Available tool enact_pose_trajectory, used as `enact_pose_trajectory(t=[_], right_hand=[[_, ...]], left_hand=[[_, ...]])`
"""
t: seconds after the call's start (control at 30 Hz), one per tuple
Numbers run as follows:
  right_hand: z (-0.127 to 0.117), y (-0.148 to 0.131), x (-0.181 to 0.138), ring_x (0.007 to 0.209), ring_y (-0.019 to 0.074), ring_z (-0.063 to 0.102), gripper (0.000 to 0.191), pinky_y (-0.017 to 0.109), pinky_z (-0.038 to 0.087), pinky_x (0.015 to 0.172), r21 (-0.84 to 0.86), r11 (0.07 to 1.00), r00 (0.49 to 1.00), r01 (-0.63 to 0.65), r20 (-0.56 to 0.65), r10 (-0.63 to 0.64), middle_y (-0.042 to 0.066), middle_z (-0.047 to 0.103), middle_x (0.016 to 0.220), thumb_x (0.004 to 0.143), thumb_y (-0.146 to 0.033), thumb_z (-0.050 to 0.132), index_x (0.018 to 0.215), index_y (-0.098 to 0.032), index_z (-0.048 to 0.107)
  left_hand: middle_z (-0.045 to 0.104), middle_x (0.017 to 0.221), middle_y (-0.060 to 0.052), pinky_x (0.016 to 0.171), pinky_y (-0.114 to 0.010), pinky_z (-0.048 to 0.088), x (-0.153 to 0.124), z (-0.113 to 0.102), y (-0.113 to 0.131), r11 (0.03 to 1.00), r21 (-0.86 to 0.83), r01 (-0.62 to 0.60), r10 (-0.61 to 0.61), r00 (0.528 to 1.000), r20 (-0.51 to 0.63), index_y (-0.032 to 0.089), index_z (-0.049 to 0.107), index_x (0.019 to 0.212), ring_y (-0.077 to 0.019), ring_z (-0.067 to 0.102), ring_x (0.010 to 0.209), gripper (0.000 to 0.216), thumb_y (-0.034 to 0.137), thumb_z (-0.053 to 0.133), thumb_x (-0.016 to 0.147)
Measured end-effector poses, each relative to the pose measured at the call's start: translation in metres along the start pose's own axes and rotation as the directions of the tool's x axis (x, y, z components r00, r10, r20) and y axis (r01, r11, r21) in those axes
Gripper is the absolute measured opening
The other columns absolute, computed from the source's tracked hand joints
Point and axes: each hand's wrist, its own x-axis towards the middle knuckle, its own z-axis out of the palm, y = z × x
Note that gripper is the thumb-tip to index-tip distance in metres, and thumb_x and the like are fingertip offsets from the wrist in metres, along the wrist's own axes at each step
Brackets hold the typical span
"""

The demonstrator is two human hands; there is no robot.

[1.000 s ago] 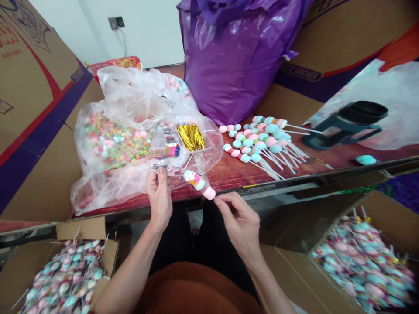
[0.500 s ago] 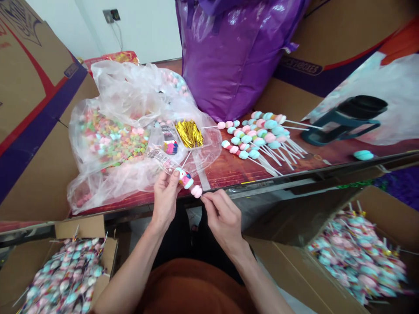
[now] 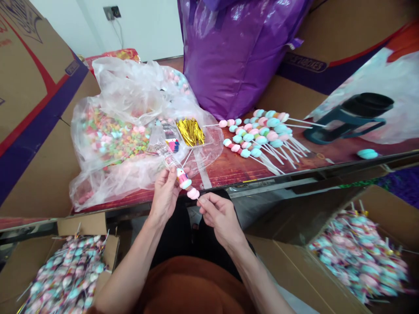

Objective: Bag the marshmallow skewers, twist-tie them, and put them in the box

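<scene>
Between my hands is a marshmallow skewer (image 3: 193, 193), its upper part inside a printed clear wrapper (image 3: 168, 158) and its lowest pink piece outside. My left hand (image 3: 166, 192) is closed around the wrapper and the marshmallows in it. With fingertips pinched, my right hand (image 3: 218, 213) grips the stick just below the pink piece. More printed wrappers (image 3: 170, 138) lie beyond my left hand. Beside them a tray holds gold twist ties (image 3: 190, 132). To the right, several unwrapped marshmallow skewers (image 3: 262, 135) lie in a pile with their sticks toward me.
A plastic bag of small candies (image 3: 114, 139) covers the table's left. Behind stands a big purple bag (image 3: 235, 56); a dark tumbler (image 3: 347, 120) and a loose blue marshmallow (image 3: 367, 154) are at right. Boxes of wrapped skewers stand below, at left (image 3: 65, 270) and right (image 3: 360, 253).
The pink end of the skewer and my right hand have shifted slightly left. My left hand keeps its hold on the wrapper. The whole view has moved a little.
</scene>
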Motion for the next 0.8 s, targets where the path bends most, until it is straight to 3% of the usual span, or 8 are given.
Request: enact_pose_trajectory(t=[0.13,0.27,0.43,0.57,0.7,0.8], right_hand=[[-0.001,0.003,-0.001,0.045,0.0071,0.032,0.03,0.021,0.022,0.041,-0.167,0.977,0.989,0.134,-0.038,-0.142,-0.004,0.05,0.058,0.085,-0.045,0.063,0.072,-0.017,0.062],[-0.011,-0.002,0.0,0.053,0.011,0.045,0.027,0.023,0.034,0.049,-0.407,0.867,0.943,0.289,-0.034,-0.33,-0.002,0.054,0.061,0.092,-0.037,0.054,0.075,-0.018,0.062],[-0.018,-0.012,0.003,0.061,0.0134,0.054,0.023,0.026,0.041,0.06,-0.594,0.668,0.863,0.447,0.09,-0.498,-0.002,0.056,0.066,0.096,-0.025,0.048,0.076,-0.02,0.059],[-0.016,-0.011,0.004,0.065,0.0151,0.052,0.026,0.028,0.041,0.064,-0.725,0.437,0.745,0.533,0.156,-0.649,0.0,0.055,0.07,0.098,-0.021,0.045,0.075,-0.021,0.056],[-0.018,-0.013,0.005,0.065,0.0149,0.054,0.024,0.028,0.041,0.064,-0.732,0.417,0.724,0.538,0.148,-0.674,0.0,0.056,0.071,0.1,-0.019,0.044,0.078,-0.022,0.056],[-0.023,-0.019,0.008,0.066,0.0144,0.054,0.024,0.028,0.041,0.064,-0.742,0.367,0.699,0.561,0.186,-0.69,0.0,0.055,0.071,0.1,-0.018,0.047,0.078,-0.021,0.054]], left_hand=[[0.075,0.087,-0.006,0.074,-0.032,0.058,0.002,-0.003,0.0,0.999,-0.016,0.028,-0.028,1.0,-0.001,0.017,0.066,0.091,-0.022,0.074,0.084,0.034,0.043,0.081,0.074],[0.075,0.088,-0.006,0.074,-0.031,0.058,0.001,-0.005,0.001,0.999,0.044,0.012,-0.014,0.999,0.047,0.016,0.067,0.088,-0.0205,0.073,0.082,0.033,0.043,0.081,0.074],[0.074,0.084,-0.006,0.076,-0.031,0.057,-0.003,0.0,0.0,0.995,0.097,-0.015,0.009,0.998,0.06,0.015,0.068,0.083,-0.0197,0.072,0.08,0.033,0.042,0.083,0.071],[0.073,0.083,-0.007,0.077,-0.032,0.056,-0.004,0.003,-0.001,0.998,0.062,0.019,-0.023,0.997,0.071,0.015,0.068,0.084,-0.0208,0.072,0.082,0.032,0.04,0.084,0.072],[0.072,0.08,-0.005,0.073,-0.029,0.056,0.0,-0.002,0.001,0.996,0.011,0.088,-0.088,0.996,0.025,0.015,0.068,0.082,-0.0169,0.07,0.075,0.032,0.042,0.082,0.073],[0.071,0.077,-0.002,0.071,-0.026,0.055,0.002,-0.006,0.004,0.995,0.091,0.028,-0.028,1.0,-0.007,0.014,0.069,0.08,-0.0131,0.068,0.069,0.033,0.042,0.084,0.07]])
